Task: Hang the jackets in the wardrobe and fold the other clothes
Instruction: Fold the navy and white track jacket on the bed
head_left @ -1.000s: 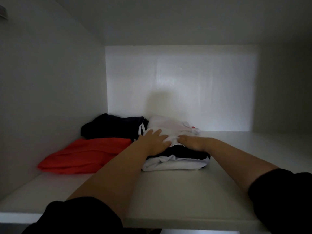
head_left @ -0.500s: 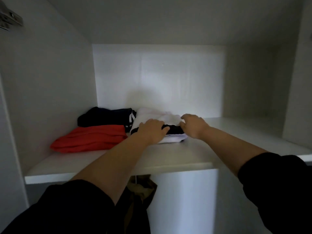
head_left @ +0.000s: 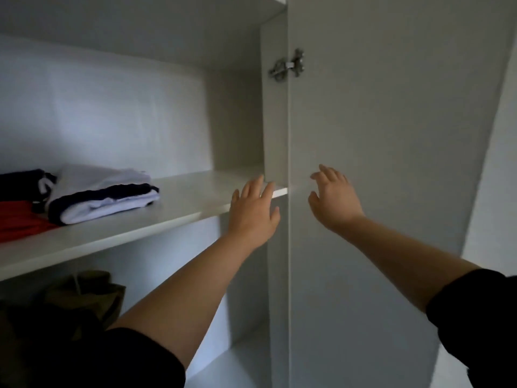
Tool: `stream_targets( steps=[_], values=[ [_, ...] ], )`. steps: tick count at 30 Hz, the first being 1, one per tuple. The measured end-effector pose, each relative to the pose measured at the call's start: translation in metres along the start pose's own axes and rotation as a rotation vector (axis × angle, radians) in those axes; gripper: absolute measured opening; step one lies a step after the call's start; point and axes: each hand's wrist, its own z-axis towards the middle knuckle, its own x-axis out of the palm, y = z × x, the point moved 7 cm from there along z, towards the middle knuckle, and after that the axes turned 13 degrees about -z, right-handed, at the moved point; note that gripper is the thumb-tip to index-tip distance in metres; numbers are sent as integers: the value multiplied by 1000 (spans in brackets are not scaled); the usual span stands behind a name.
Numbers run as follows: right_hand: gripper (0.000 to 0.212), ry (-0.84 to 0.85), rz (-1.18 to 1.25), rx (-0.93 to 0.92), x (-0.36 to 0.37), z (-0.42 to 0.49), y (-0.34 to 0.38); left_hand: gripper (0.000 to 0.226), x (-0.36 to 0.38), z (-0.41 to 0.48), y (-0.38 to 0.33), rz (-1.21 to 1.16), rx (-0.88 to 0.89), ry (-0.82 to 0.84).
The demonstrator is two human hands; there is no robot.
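Both hands off the folded stack (head_left: 103,196), left hand (head_left: 253,212) and right hand (head_left: 334,200) spread, empty, reaching toward wardrobe door (head_left: 391,163); stack stowed on shelf (head_left: 181,203).

folded white-navy stack (head_left: 103,196) on wardrobe shelf (head_left: 181,200)

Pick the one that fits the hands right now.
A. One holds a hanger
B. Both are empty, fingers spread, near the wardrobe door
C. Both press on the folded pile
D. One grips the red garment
B: the left hand and right hand are open and empty beside the door, away from the folded pile on the shelf.
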Motion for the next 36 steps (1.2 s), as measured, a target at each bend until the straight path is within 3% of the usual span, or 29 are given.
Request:
stream_targets(
  steps=[6, 12, 23, 36],
  values=[
    [48, -88, -164, 192, -74, -95, -161, 63, 44, 0, -184, -72, 306, -5],
    [61, 67, -378, 396, -128, -211, -344, 60, 110, -28, -398, -167, 610, 23],
    [63, 215, -626, 699, -287, -459, -660, 65, 261, -107, -786, -345, 754, 243],
    [65, 300, -759, 1011, -357, -617, -900, 67, 383, -150, -1100, -404, 1107, 326]
  ],
)
